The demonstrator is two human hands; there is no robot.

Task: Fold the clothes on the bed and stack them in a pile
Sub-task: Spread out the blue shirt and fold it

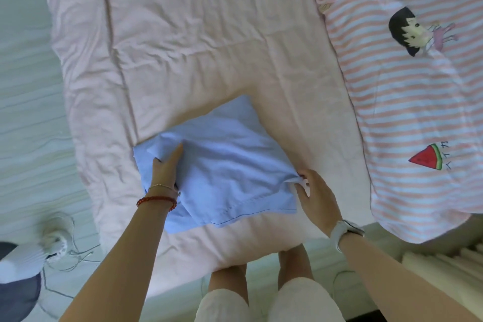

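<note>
A light blue garment [224, 162] is seen lying partly folded on the pale pink quilt [183, 47] that covers the bed, near the bed's front edge and in front of the person's legs. A hemmed edge with a line of stitching is shown along the garment's near side, and a lower layer of the same blue cloth is seen beneath it at the near left corner.

The left hand [167, 167] is laid flat on the garment's left part, its fingers straight and held together, pointing away from the person. A thin bangle and a red bead bracelet [156, 200] are worn on that wrist.

The garment's right edge is gripped by the right hand [315, 195]: the cloth is pinched between the thumb and curled fingers, and a small bunch of fabric is gathered there. A white watch [345, 230] is worn on the right wrist.

A pink-and-white striped blanket [407, 102], printed with a cartoon girl and a watermelon slice, is spread over the right side of the bed. A white fan [53, 242] with trailing cables is seen on the floor at lower left.
</note>
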